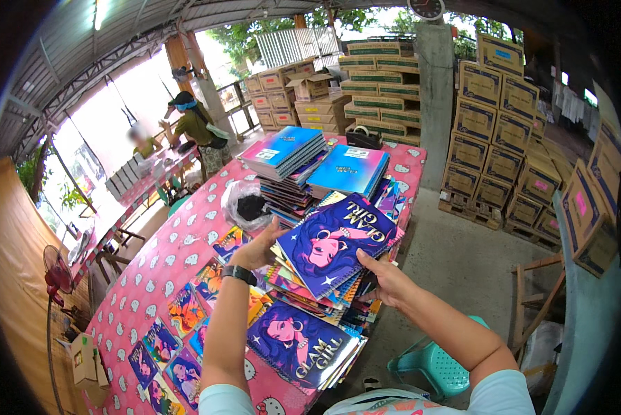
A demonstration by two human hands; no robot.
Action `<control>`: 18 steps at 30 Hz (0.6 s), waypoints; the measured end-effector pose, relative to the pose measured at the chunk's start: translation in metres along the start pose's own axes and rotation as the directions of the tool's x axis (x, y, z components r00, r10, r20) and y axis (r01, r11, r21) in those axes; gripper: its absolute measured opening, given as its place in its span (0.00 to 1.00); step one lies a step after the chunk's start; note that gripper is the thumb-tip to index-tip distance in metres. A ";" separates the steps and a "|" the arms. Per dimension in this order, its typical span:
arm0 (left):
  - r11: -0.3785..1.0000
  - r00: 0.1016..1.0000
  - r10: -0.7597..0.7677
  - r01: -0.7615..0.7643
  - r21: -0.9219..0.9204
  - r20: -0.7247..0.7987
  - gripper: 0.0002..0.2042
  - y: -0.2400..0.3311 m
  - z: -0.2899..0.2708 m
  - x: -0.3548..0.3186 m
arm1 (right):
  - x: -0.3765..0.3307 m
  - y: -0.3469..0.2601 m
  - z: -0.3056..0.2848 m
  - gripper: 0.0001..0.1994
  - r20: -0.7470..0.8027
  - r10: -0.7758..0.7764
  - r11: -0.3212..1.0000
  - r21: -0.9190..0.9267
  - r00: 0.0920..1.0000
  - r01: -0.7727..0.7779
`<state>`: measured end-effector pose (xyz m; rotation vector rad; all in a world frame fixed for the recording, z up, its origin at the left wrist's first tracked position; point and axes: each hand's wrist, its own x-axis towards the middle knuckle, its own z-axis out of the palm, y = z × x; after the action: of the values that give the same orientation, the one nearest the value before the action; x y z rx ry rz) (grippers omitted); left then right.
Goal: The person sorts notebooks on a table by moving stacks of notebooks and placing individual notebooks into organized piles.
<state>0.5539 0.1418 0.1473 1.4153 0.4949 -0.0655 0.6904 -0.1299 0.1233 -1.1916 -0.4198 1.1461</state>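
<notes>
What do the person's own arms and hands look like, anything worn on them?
Both forearms are bare. The left hand has a black wristwatch on its wrist. The right hand shows no watch or rings. Short light-blue sleeves cover the upper arms. No gloves.

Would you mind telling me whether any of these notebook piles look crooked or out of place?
Yes: the stack between both hands is fanned out and crooked, its notebooks skewed at different angles. The pile nearest the table edge overhangs it slightly.
</notes>
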 end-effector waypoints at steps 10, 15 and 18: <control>0.728 0.621 0.684 -0.612 0.308 -0.383 0.23 -0.044 0.040 -0.026 | 0.068 -0.013 -0.033 0.28 -0.291 -0.845 0.533 -0.389 0.449 0.751; 0.580 0.147 0.776 -0.547 0.603 -0.613 0.13 -0.066 0.054 -0.022 | 0.103 -0.016 -0.013 0.14 -0.242 -0.854 0.519 -0.458 0.460 0.722; 0.633 0.036 0.729 -0.416 0.653 -0.684 0.11 -0.066 0.057 -0.015 | 0.111 -0.020 -0.016 0.13 -0.222 -0.935 0.354 -0.659 0.278 0.664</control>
<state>0.5349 0.0728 0.0960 1.7501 0.8080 1.5999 0.7587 -0.0413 0.1028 -1.3501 -0.7438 -0.3429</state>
